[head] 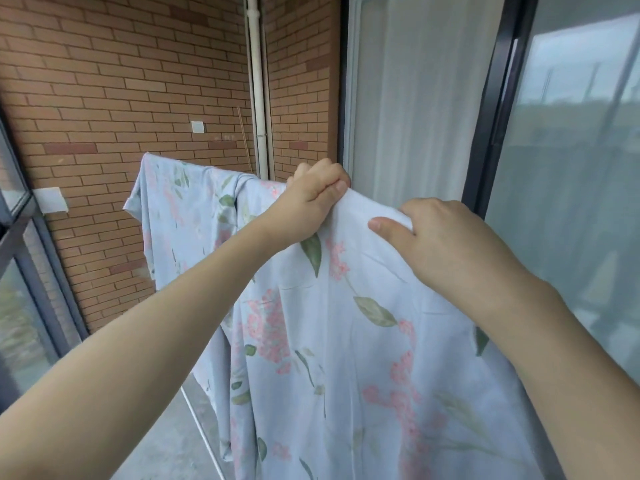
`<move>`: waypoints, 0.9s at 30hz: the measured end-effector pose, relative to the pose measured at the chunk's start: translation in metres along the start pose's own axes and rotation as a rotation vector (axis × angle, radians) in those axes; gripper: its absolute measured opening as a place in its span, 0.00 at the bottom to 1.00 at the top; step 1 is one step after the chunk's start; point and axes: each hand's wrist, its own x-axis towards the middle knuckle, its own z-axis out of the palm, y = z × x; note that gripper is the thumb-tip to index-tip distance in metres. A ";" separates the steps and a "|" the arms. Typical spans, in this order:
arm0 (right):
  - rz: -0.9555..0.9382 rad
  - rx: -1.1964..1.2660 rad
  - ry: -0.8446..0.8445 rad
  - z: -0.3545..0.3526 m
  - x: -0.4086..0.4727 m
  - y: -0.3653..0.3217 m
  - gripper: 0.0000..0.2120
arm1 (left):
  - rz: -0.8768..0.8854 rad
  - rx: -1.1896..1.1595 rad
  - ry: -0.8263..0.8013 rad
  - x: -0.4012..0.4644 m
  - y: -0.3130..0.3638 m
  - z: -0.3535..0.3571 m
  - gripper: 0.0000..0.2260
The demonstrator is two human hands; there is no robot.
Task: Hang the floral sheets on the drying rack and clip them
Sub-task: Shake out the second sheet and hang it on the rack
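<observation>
A pale blue floral sheet (346,358) with pink blossoms and green leaves hangs in front of me, draped over a rack bar that the cloth hides. My left hand (311,199) grips the sheet's top edge in a fist. My right hand (436,237) pinches the same edge a little to the right, thumb under the white fold. A second stretch of floral cloth (180,209) hangs further back on the left. A thin grey leg of the rack (202,431) shows below the sheet. No clips are visible.
A brick wall (121,98) stands behind, with a white drainpipe (258,81) in the corner. Dark-framed sliding glass doors (498,98) with white curtains are on the right. Dark-framed glazing (20,237) runs along the left. The floor is grey concrete (166,445).
</observation>
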 end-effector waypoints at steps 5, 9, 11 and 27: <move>0.032 -0.043 -0.091 -0.009 0.002 0.004 0.25 | -0.043 -0.107 0.066 0.001 -0.023 -0.001 0.04; 0.019 -0.227 -0.231 -0.033 0.018 -0.018 0.18 | -0.267 -0.148 0.161 -0.017 -0.069 -0.026 0.15; -0.048 -0.261 -0.306 -0.025 0.040 -0.046 0.14 | -0.381 -0.151 0.215 -0.026 -0.088 -0.039 0.16; -0.205 -0.299 -0.597 0.095 0.194 -0.144 0.23 | -0.320 0.430 0.129 0.020 -0.205 -0.108 0.11</move>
